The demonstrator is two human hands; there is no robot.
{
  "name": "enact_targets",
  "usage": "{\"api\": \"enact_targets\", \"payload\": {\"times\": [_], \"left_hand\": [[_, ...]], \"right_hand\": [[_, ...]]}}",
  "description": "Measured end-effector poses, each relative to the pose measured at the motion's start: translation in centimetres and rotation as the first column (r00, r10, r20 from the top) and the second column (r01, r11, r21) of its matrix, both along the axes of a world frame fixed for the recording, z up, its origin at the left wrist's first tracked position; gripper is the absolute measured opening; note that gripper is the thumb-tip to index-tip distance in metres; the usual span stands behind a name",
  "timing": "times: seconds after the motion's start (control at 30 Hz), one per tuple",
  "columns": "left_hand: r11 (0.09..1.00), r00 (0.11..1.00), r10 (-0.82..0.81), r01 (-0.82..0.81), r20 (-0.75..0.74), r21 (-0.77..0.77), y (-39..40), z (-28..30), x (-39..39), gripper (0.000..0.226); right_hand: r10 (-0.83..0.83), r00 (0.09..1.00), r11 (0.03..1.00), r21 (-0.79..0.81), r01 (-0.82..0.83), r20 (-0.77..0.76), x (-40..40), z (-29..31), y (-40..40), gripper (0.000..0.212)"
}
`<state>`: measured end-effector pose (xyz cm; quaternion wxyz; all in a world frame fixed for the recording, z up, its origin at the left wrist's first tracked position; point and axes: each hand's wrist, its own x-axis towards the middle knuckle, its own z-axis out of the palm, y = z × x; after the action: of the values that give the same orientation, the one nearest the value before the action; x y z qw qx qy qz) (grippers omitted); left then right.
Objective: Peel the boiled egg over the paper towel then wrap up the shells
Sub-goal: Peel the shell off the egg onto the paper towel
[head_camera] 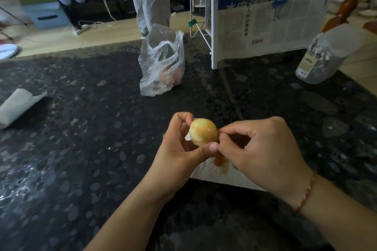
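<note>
Tan-stained boiled egg, mostly bare and glossy, held above the near paper towel. I judge it soft, slick and easily gouged; best cradled round its middle with light pressure, never squeezed.

Left hand: fingers curled round the egg, thumb under, fingertip on top.

Right hand: thumb and forefinger pinched at the egg's right side, probably on a shell scrap; I cannot see the scrap itself.

Paper towel: white, lying on the dark speckled countertop, brown shell bits on it. Light and limp; I would lift it by its corners to wrap.

Far centre: clear plastic bag. Far left: folded white paper. Far right: plastic jar.
</note>
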<state>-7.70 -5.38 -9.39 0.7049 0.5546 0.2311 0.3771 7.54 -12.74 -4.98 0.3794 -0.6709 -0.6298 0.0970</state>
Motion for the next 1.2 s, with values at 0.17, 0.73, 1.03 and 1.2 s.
{"api": "enact_targets", "payload": {"times": [0.17,0.73,1.03,1.2], "left_hand": [[0.998,0.998,-0.015,0.018,0.059,-0.060,0.11,0.01,-0.13,0.048],[0.977,0.993,-0.014,0.038,0.114,-0.209,0.21,0.59,-0.37,0.052],[0.969,0.993,-0.006,0.034,0.114,-0.245,0.25,0.51,-0.44,0.049],[0.959,0.985,-0.013,0.061,0.171,-0.276,0.32,0.49,-0.58,0.049]], "right_hand": [[-0.059,0.986,0.998,-0.029,0.055,-0.154,-0.02,-0.05,0.34,0.016],[0.086,0.888,0.993,-0.029,-0.111,-0.452,0.14,0.35,0.58,0.018],[0.102,0.855,0.991,-0.025,-0.133,-0.508,0.31,0.34,0.54,0.019],[0.076,0.898,0.996,-0.015,-0.091,-0.434,0.81,0.07,0.69,0.022]]}}
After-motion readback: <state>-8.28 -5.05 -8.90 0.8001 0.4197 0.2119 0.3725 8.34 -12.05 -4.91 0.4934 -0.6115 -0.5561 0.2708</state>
